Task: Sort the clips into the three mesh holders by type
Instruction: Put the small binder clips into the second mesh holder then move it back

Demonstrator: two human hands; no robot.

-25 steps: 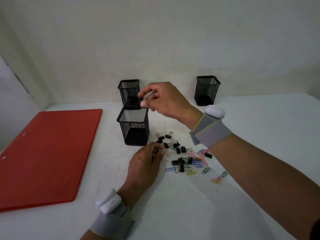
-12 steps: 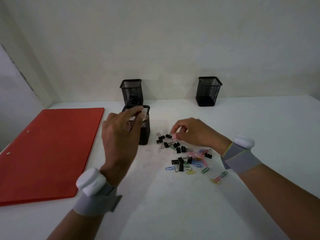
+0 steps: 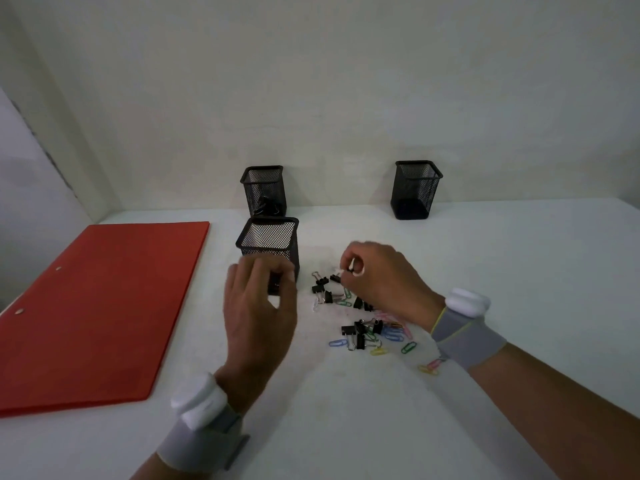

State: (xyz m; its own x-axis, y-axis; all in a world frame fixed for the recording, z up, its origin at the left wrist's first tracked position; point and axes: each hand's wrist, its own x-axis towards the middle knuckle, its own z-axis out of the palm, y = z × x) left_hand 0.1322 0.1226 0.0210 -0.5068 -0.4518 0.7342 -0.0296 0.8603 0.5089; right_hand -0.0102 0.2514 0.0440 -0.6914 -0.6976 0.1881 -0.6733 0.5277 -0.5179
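Head view: binder clips and coloured paper clips (image 3: pixel 367 323) lie scattered on white table (image 3: pixel 519 289), right of nearest mesh holder (image 3: pixel 268 244). Right hand (image 3: pixel 377 278) pinches a black binder clip (image 3: pixel 335 278) at pile's far edge. Left hand (image 3: pixel 259 306), motion-blurred before that holder, fingers curled; contents cannot be told.

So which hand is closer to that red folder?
Left. The left hand hovers just right of the red folder, in front of the nearest mesh holder. The right hand is farther right, over the clips.
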